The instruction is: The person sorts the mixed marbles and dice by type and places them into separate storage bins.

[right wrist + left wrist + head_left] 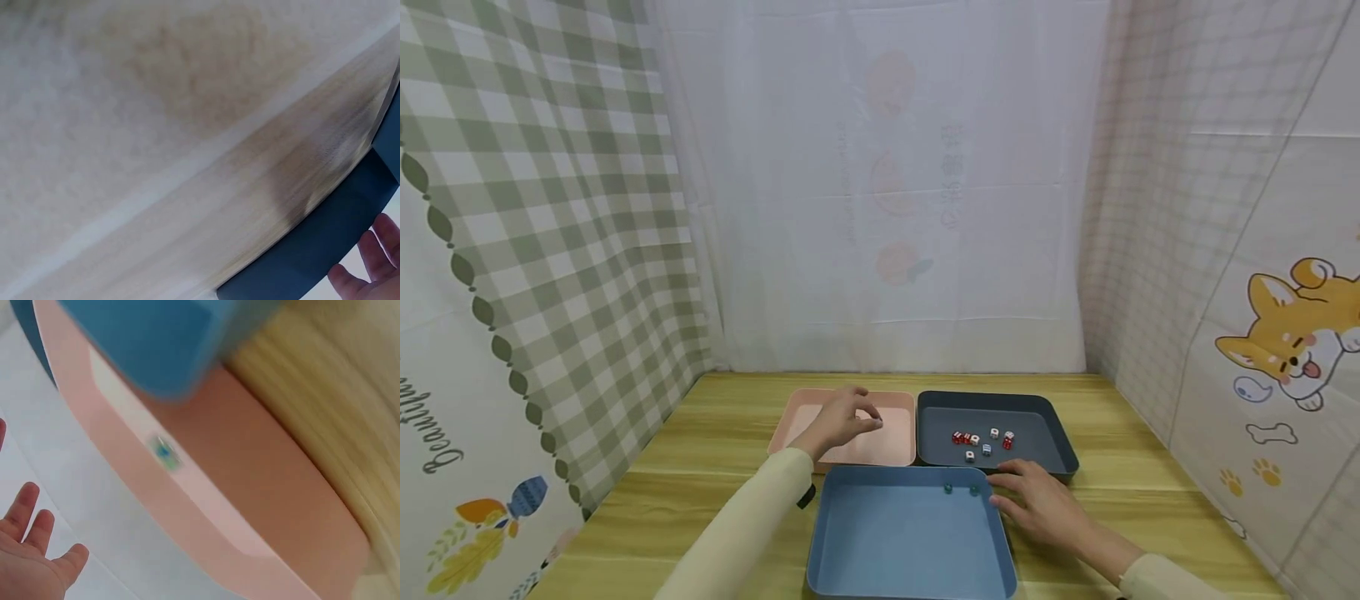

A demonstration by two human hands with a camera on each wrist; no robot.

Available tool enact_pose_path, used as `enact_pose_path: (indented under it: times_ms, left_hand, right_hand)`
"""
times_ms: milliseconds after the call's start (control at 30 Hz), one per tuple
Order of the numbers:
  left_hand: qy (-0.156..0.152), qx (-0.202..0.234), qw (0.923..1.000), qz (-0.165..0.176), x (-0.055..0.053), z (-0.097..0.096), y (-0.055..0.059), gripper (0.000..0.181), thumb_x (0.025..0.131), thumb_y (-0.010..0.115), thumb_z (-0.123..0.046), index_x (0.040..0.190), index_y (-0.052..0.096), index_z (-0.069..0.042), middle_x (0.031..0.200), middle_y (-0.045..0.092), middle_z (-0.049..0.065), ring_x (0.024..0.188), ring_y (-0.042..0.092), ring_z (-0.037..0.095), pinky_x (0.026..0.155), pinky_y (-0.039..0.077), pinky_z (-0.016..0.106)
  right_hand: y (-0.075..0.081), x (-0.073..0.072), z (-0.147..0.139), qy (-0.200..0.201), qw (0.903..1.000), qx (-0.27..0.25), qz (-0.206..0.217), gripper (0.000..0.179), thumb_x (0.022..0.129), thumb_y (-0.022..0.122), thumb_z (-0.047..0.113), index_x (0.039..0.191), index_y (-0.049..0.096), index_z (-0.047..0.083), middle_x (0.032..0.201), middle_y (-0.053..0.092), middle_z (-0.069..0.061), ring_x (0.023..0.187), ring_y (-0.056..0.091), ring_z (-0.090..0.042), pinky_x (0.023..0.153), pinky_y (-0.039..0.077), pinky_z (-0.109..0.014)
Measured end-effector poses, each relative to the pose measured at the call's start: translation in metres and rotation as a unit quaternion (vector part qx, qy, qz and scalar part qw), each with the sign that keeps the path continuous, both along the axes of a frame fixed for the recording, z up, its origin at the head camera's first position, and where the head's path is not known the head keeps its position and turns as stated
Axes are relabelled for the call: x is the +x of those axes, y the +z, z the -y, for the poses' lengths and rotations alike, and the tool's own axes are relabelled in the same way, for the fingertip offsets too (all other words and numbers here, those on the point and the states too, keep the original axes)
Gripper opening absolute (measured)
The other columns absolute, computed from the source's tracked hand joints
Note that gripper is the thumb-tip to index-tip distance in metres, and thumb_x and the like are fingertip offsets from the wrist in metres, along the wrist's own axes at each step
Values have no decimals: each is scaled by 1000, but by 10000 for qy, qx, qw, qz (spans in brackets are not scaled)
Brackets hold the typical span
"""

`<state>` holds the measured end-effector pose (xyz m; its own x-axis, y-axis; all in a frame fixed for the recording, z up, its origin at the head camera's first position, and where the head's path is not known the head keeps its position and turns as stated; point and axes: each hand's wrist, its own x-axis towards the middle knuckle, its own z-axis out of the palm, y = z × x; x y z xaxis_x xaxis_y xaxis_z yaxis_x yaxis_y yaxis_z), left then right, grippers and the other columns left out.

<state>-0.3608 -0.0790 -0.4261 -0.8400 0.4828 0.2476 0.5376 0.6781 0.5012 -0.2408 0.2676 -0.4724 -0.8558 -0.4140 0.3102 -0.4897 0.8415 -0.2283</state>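
My left hand (844, 421) hovers over the pink tray (891, 454), its fingers spread apart with nothing between them in the left wrist view. Inside that tray lies a small blurred green-blue piece (164, 452). The right hand (1037, 504) is at the top right corner of the blue tray (910, 542), fingers loosely bent and fingertips right at the rim. Close to those fingertips, a green die (974, 490) lies in the blue tray, with another green die (948, 488) to its left.
Behind the right hand stands a dark grey tray (940, 417) holding several red dice (957, 437) and white dice (970, 456). The trays sit close together on a wood-patterned table (700, 500). Cloth curtains (880, 208) surround the table at the back and sides.
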Motion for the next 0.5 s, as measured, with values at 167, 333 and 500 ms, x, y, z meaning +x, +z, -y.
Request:
enact_pose_path:
  times_ms: [167,333,500]
  left_hand:
    - [795,572,9944,409,-14,21,-4,12,93,71,-26,96,78,-17,146,47,17,136,40,40,101,43,54]
    - [1484,545,9867,370,-24,36,-11,18,94,69,-27,104,78,-15,148,45,19,139,35,40,108,35,56]
    - [1772,349,9833,246,-29,47,-22,12,93,71,-23,98,78,-15,143,47,23,135,37,45,108,31,60]
  right_hand:
    - [1,1,-1,-48,10000,3,24,29,92,71,29,117,75,14,118,64,-7,108,59,-29,89,50,-51]
    - [1,2,-1,-61,10000,-15,41,30,92,71,31,117,74,14,119,63,-7,108,59,-29,89,50,-51]
    - [1,3,0,-14,10000,-47,-34,30,93,70,32,117,74,14,118,63,-8,107,59,-29,87,50,-51]
